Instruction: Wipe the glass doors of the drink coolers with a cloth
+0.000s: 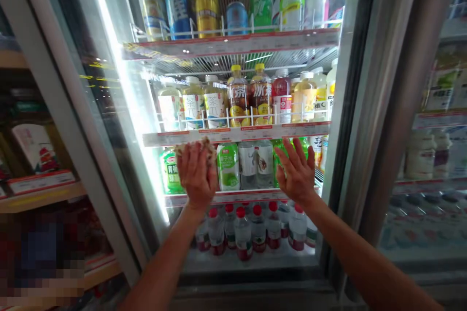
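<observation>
My left hand is pressed over a crumpled, mottled beige cloth, whose edges stick out around the fingers. It is in front of the drinks cooler's glass door, which carries faint light reflections. To the right, my right hand has its fingers spread, palm toward the glass, holding nothing. Whether its palm touches the glass I cannot tell. Behind the hands, a green-labelled white bottle and clear bottles stand on a shelf.
Iced tea bottles and other drinks line the shelf above, with cans higher up. Red-capped water bottles stand at the bottom. A metal door frame runs along the right; wooden shelves with goods are at left.
</observation>
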The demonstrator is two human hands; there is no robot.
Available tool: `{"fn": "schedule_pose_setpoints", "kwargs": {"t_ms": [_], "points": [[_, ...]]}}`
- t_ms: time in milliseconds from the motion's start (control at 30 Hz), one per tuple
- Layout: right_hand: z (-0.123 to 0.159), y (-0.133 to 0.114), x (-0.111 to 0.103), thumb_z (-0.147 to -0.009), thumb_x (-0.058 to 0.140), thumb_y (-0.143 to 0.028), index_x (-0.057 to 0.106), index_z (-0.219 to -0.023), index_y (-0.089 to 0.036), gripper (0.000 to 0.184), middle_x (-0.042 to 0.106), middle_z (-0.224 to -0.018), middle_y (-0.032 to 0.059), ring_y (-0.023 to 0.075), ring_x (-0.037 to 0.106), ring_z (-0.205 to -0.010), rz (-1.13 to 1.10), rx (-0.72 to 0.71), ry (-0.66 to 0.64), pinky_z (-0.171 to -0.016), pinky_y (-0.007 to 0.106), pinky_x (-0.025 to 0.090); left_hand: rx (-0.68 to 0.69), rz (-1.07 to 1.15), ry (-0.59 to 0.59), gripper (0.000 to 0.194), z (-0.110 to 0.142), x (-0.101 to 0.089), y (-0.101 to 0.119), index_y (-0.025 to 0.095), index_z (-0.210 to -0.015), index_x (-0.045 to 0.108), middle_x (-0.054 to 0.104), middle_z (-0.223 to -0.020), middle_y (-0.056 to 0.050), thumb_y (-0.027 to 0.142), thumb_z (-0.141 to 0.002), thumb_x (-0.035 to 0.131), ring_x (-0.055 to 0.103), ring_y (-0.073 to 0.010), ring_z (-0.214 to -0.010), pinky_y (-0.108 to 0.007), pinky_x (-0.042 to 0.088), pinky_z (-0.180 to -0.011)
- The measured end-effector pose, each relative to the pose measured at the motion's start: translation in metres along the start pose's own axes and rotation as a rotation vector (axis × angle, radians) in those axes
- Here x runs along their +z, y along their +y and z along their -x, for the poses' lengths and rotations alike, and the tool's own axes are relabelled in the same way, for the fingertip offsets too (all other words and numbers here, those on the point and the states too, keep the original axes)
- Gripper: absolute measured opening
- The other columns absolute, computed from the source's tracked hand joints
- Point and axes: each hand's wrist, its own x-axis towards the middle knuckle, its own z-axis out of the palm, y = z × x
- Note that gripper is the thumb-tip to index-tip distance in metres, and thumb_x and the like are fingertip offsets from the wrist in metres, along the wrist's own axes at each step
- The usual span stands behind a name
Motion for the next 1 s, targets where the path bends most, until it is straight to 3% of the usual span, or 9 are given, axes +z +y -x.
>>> {"fn": "schedule_pose_setpoints", "kwargs": {"t_ms": [100,200,333,400,500,633,733,900,1000], "points": [[-0.001,0.0,0.0,-0.081,0.047,-0.022,0.028,-0.137,-0.027,0.06,0.036,-0.142,0.0045,0.0231,0.025,-0.134,-0.007,-0.007,0.013,-0.11,0.05,0.014,0.178,0.075,-0.127,0.051,-0.002,0.005,0.019,0.023,-0.132,0.037,0.048,-0.132,-0.006,0.022,-0.082,0.046,0.029,-0.0227,-0.132,-0.047,0.02,-0.11],[-0.001,0.001,0.0,-0.08,0.047,-0.021,0.028,-0.137,-0.027,0.06,0.038,-0.141,0.005,0.023,0.025,-0.134,-0.013,-0.008,0.012,-0.11,0.05,0.014,0.214,0.029,-0.155,0.05,-0.004,-0.006,-0.008,0.023,-0.131,0.039,0.048,-0.132,-0.006,0.024,-0.081,0.047,0.03,-0.0219,-0.131,-0.044,0.022,-0.109],[0.001,0.001,-0.001,-0.08,0.047,-0.02,0.031,-0.136,-0.026,0.058,0.039,-0.14,0.0059,0.0232,0.026,-0.134,-0.023,0.008,-0.004,-0.11,0.049,0.014,-0.125,-0.149,0.043,0.047,-0.005,-0.026,-0.067,0.017,-0.128,0.044,0.042,-0.135,-0.015,0.027,-0.083,0.046,0.032,-0.0264,-0.13,-0.05,0.024,-0.106],[0.003,-0.001,-0.002,-0.08,0.047,-0.02,0.033,-0.135,-0.026,0.057,0.04,-0.139,0.0063,0.0234,0.026,-0.134,-0.031,0.017,-0.001,-0.11,0.05,0.013,-0.253,-0.174,0.103,0.046,-0.006,-0.029,-0.075,0.014,-0.128,0.044,0.041,-0.135,-0.018,0.027,-0.084,0.044,0.031,-0.0272,-0.13,-0.051,0.026,-0.104],[-0.006,-0.004,-0.005,-0.08,0.047,-0.021,0.031,-0.135,-0.025,0.057,0.037,-0.141,0.0068,0.0237,0.024,-0.135,-0.053,0.007,-0.004,-0.11,0.051,0.012,-0.205,-0.137,0.102,0.048,-0.008,-0.019,-0.046,0.017,-0.132,0.038,0.039,-0.138,-0.015,0.025,-0.085,0.043,0.027,-0.0253,-0.133,-0.051,0.025,-0.106],[-0.053,0.001,-0.008,-0.082,0.044,-0.024,0.024,-0.139,-0.026,0.06,0.029,-0.146,0.0055,0.0224,0.021,-0.136,-0.052,-0.033,0.049,-0.11,0.05,0.01,0.165,-0.024,-0.093,0.05,-0.019,-0.001,0.008,0.02,-0.132,0.038,0.048,-0.132,-0.009,0.021,-0.082,0.046,0.028,-0.0232,-0.132,-0.048,0.023,-0.109],[-0.092,0.01,-0.009,-0.083,0.043,-0.026,0.022,-0.139,-0.025,0.06,0.024,-0.147,0.0052,0.0231,0.018,-0.136,0.003,0.007,0.048,-0.11,0.05,0.01,0.285,-0.015,-0.14,0.048,-0.036,0.0,0.003,0.018,-0.13,0.04,0.05,-0.13,-0.009,0.022,-0.082,0.047,0.03,-0.0224,-0.131,-0.045,0.023,-0.109],[-0.107,0.016,-0.006,-0.084,0.041,-0.029,0.019,-0.14,-0.024,0.061,0.024,-0.147,0.0061,0.0239,0.018,-0.136,0.065,0.02,-0.019,-0.109,0.05,0.011,-0.231,-0.167,0.164,0.044,-0.069,-0.004,-0.053,0.013,-0.127,0.043,0.041,-0.137,-0.014,0.028,-0.085,0.043,0.032,-0.0262,-0.13,-0.049,0.024,-0.106],[-0.102,0.015,-0.005,-0.084,0.042,-0.029,0.022,-0.139,-0.023,0.06,0.025,-0.147,0.007,0.024,0.019,-0.136,0.074,0.025,-0.014,-0.109,0.05,0.012,-0.238,-0.163,0.185,0.045,-0.079,0.003,-0.039,0.012,-0.129,0.04,0.04,-0.137,-0.014,0.027,-0.086,0.04,0.029,-0.025,-0.131,-0.048,0.024,-0.108]]}}
